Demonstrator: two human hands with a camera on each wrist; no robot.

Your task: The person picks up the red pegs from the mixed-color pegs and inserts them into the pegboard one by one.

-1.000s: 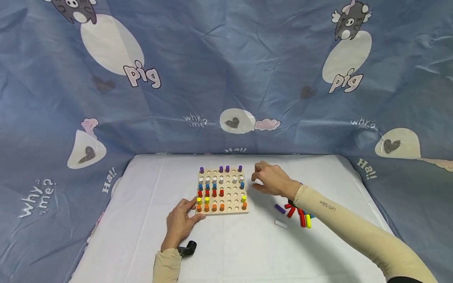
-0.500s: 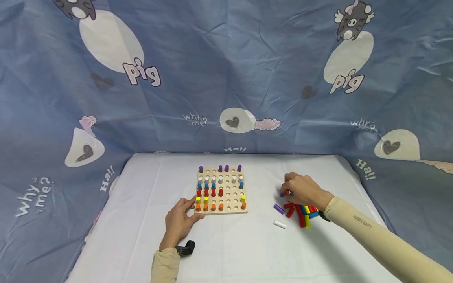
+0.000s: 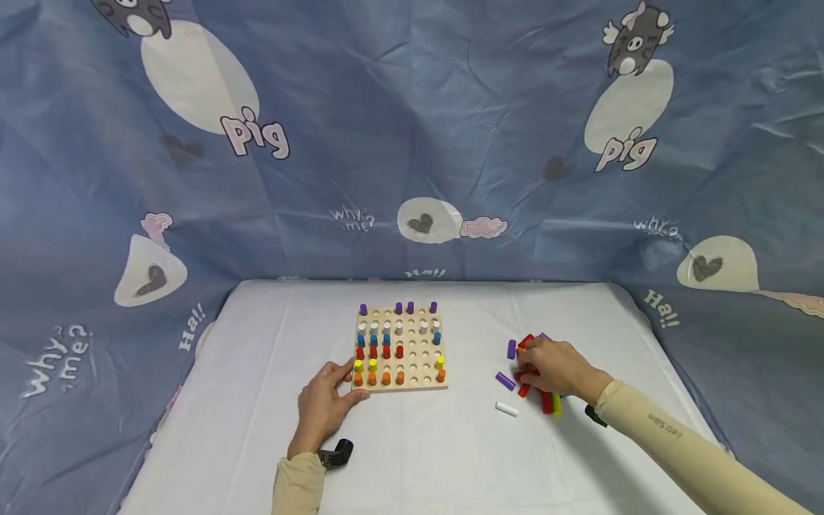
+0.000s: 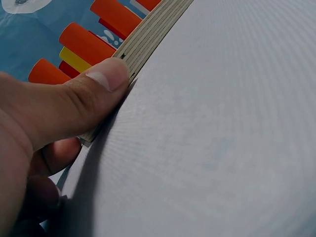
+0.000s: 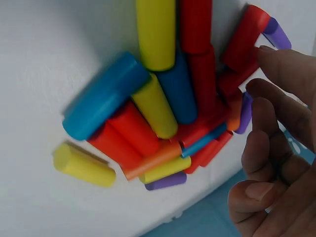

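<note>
Picking stage, I reckon: right hand [image 3: 557, 366] loose-fingered over multicoloured cylindrical pegs [image 5: 154, 106], left hand [image 3: 324, 406] pinching pale wooden pegboard [image 3: 419, 349]; next prob needs single-peg pinch.

- The desk [image 3: 412, 450] has a white, lightly creased surface.
- A pale wooden board [image 3: 400, 389] lies flat on it.
- To the board's right, a jumbled heap of coloured pegs [image 5: 178, 94].
- Beside the heap, a purple peg [image 3: 505, 381] and a white peg [image 3: 506, 408].

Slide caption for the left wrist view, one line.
Left hand grips a corner of the board, with orange pegs standing along its edge.
</note>
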